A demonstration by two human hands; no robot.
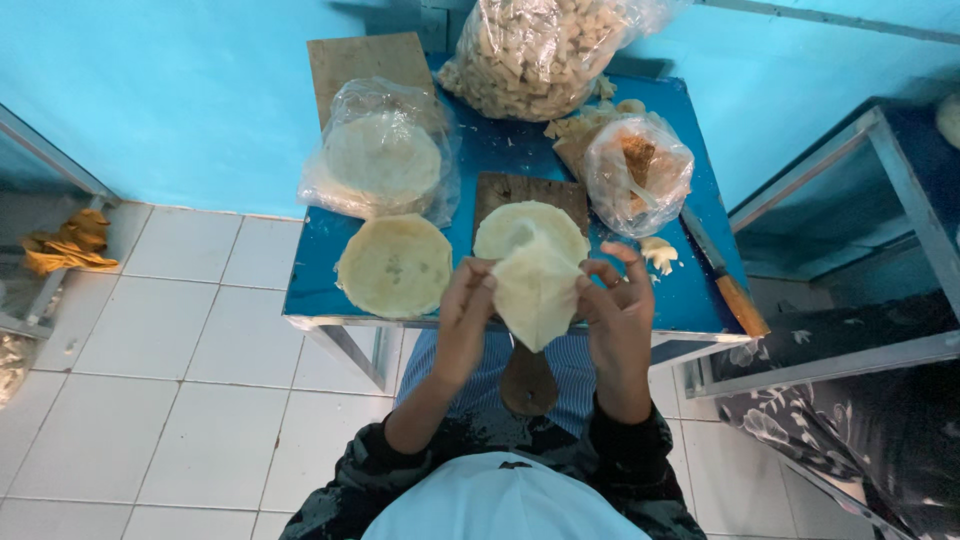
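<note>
Over the blue worktop's (700, 290) near edge, both hands, left (465, 315) and right (618, 320), are gripping, seemingly folding, a wrapper (535, 290).

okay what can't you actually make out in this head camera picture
- Inside of the folded pale dough wrapper: hidden by its own fold and by the left hand and right hand.
- Large clear bag of pale chunks: top cut off by the upper edge.
- Wooden cutting board: handle partly behind the wrapper.
- Brown contents of the small clear bag: blurred by plastic.
</note>
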